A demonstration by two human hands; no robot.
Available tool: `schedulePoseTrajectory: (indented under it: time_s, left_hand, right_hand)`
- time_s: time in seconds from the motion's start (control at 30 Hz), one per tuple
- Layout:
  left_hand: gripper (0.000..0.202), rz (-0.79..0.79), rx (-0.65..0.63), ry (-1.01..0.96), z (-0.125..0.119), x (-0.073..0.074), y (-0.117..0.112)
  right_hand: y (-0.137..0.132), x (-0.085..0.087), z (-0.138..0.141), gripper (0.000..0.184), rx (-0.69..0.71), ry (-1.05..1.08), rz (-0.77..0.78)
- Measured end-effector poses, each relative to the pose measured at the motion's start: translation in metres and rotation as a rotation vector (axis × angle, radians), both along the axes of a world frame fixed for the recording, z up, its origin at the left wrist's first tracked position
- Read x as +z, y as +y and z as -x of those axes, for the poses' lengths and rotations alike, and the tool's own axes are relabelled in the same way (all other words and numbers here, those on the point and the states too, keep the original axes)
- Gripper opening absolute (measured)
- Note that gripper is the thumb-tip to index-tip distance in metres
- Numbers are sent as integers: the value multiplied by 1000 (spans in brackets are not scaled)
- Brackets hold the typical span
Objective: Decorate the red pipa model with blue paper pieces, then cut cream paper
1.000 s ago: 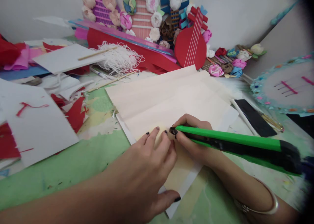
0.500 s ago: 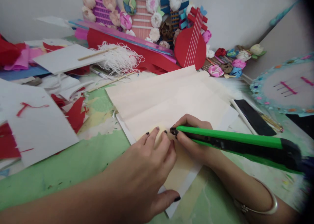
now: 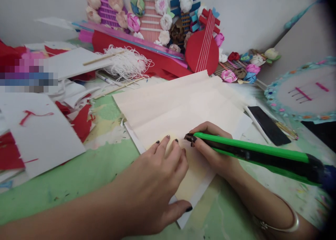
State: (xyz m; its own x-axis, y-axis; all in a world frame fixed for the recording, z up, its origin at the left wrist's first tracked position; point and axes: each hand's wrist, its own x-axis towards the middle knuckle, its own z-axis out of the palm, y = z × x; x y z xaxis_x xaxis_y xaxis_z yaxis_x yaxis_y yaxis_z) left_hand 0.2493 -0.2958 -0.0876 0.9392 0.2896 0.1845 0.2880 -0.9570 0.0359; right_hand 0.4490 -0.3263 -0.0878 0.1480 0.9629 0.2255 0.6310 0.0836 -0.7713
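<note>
A cream sheet of paper [image 3: 168, 103] lies over a white board [image 3: 183, 220] on the green-painted table. My left hand [image 3: 157, 173] rests on the sheet, fingers stretched out with the thumb apart, and holds nothing. Just right of those fingertips, my right hand [image 3: 217, 156] is closed around the front end of a green and black utility knife [image 3: 252, 149]. The knife's body slants back to the right over my forearm. Its dark tip is down close to the paper beside my left fingers; the blade itself I cannot make out.
Left are a white board [image 3: 44, 138] and red scraps [image 3: 82, 124]. Behind lie tangled white string [image 3: 126, 63], a wooden stick [image 3: 103, 57] and a red lute-shaped craft [image 3: 202, 52] among paper flowers. At right are a black flat object [image 3: 269, 126] and a decorated round fan [image 3: 307, 91].
My right hand and the utility knife have shifted slightly to the right, their tip moving away from my left fingers. My left hand stays almost still on the paper.
</note>
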Motion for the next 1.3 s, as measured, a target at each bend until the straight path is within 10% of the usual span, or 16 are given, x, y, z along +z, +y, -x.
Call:
schedulePoseTrajectory:
  time_s: [1.3]
  left_hand:
    - [73,41,26,-4,-1,0,0]
  right_hand:
    - [-11,-3,2,14,127,32,12]
